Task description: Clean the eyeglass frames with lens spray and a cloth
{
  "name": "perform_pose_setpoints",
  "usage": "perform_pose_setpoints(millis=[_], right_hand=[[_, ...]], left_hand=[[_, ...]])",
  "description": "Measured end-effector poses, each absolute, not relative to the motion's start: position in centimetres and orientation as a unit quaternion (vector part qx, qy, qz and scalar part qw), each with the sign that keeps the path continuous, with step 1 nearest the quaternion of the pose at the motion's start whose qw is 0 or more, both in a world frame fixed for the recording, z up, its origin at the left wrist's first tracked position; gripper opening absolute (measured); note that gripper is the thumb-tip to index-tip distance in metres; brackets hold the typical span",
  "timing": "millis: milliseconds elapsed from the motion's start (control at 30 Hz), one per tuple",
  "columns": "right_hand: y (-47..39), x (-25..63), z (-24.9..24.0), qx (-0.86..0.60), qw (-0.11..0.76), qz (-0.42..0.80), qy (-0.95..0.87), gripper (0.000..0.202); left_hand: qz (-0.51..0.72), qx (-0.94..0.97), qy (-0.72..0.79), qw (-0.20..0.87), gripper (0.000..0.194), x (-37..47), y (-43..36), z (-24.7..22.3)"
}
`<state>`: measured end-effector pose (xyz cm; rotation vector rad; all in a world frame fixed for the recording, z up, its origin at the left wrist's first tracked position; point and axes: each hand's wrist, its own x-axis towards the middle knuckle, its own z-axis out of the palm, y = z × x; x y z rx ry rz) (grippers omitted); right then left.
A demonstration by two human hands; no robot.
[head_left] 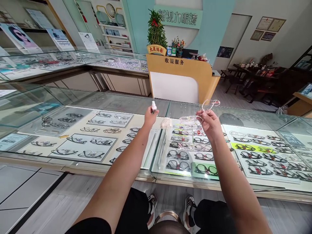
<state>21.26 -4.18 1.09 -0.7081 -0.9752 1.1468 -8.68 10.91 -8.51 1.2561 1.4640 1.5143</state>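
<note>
My left hand [150,117] is wrapped round a small white bottle [153,106], held upright above the glass counter. Over the right part of the counter, my right hand [209,122] pinches a pair of glasses [211,104] with a pale, clear frame; its lenses point up and away from me. A crumpled beige cloth [166,122] lies on the glass between my two hands, nearer to the left one.
The glass display counter [156,177] runs across in front of me, with rows of glasses [179,154] inside. Behind it stand a wooden cashier desk [180,70] with a plant [156,31], and more showcases at the back left.
</note>
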Motion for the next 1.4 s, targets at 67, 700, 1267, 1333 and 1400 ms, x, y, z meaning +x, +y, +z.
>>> perform_pose_setpoints(millis=[67, 700, 1267, 1333, 1400], right_hand=[[-4.2, 21.0, 1.0, -0.318, 0.669, 0.508, -0.440, 0.039], [-4.8, 19.4, 0.0, -0.354, 0.596, 0.523, -0.496, 0.036], [-5.7, 18.3, 0.0, -0.346, 0.505, 0.543, -0.575, 0.025], [-5.8, 18.2, 0.0, -0.342, 0.498, 0.547, -0.579, 0.027], [-5.9, 18.1, 0.1, -0.341, 0.491, 0.551, -0.582, 0.028]], left_hand=[[0.574, 0.484, 0.572, 0.329, 0.026, -8.6, 10.8, -8.5], [0.454, 0.399, 0.214, 0.767, 0.074, -3.7, 1.0, 1.5], [0.475, 0.683, 0.256, 0.493, 0.066, -2.4, 0.8, -0.7], [0.463, 0.708, 0.278, 0.455, 0.062, -2.3, 0.8, -1.0], [0.452, 0.721, 0.285, 0.441, 0.059, -2.3, 0.9, -1.2]])
